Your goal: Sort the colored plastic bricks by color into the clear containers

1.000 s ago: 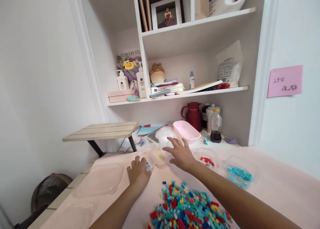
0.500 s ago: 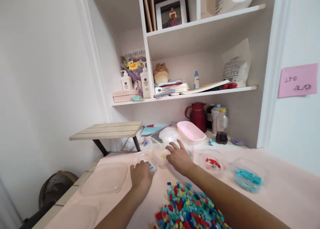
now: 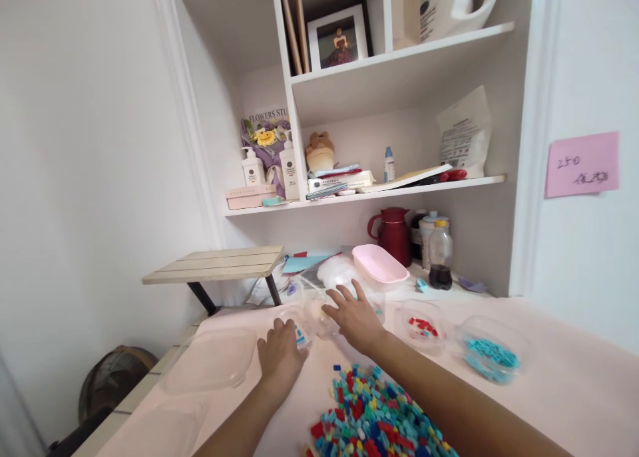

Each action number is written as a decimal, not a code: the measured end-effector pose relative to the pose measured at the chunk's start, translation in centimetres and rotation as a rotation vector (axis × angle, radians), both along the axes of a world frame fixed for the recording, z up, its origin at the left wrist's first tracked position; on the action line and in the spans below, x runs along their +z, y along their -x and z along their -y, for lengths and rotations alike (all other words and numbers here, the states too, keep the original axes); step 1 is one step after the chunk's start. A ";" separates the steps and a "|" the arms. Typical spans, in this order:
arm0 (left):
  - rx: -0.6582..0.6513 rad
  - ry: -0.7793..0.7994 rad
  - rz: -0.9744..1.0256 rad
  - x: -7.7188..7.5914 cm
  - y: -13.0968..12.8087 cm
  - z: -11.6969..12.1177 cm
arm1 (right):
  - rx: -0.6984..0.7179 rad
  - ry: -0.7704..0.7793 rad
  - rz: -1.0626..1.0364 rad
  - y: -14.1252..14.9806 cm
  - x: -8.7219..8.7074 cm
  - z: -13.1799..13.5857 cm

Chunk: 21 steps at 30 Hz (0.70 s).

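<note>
My left hand curls over the near left side of a small clear plastic container with a few blue and white pieces in it. Its fingertips are bent at the rim, and the thumb lies on the near side. My right hand is spread above another clear container, fingers apart and nothing visible in them. A few pale yellow pieces show beneath it, partly hidden. In front of both hands lies a large heap of small coloured building bricks, mostly blue, teal, red and yellow.
On the right stand a clear container with red bricks and another with teal ones. Clear lids or trays lie at left. Behind are a pink basin, red jug, bottle and small wooden stand.
The camera view has shifted slightly. The left hand's fingers have spread a little at the small container. My right hand stays over its container, fingers still apart.
</note>
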State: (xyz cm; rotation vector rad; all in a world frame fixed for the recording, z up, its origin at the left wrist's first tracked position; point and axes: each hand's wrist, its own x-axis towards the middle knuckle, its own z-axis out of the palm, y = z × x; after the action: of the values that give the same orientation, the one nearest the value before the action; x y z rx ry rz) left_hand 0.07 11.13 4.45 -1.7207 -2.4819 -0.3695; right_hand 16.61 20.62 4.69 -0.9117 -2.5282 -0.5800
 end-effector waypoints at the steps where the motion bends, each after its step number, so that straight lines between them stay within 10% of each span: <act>1: 0.002 -0.013 0.006 0.1 0.0 0.1 | 0.009 -0.002 -0.026 -0.2 0.2 0.3; 9: -0.058 -0.219 0.108 0.0 -0.5 3.5 | -0.104 0.093 -0.498 -10.1 3.6 0.8; 15: -0.080 -0.402 0.755 -3.0 1.0 6.5 | -0.430 0.258 -0.610 -21.2 1.7 1.6; 21: 0.115 -0.541 1.060 -4.2 1.6 7.0 | -0.473 0.145 -0.317 -19.2 -0.6 3.9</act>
State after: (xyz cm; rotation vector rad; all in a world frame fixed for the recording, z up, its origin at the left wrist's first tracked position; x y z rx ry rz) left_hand -1.49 4.12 0.28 -1.2796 -2.5556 -2.1488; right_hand 35.82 16.76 4.12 -1.5412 -2.0952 -0.3485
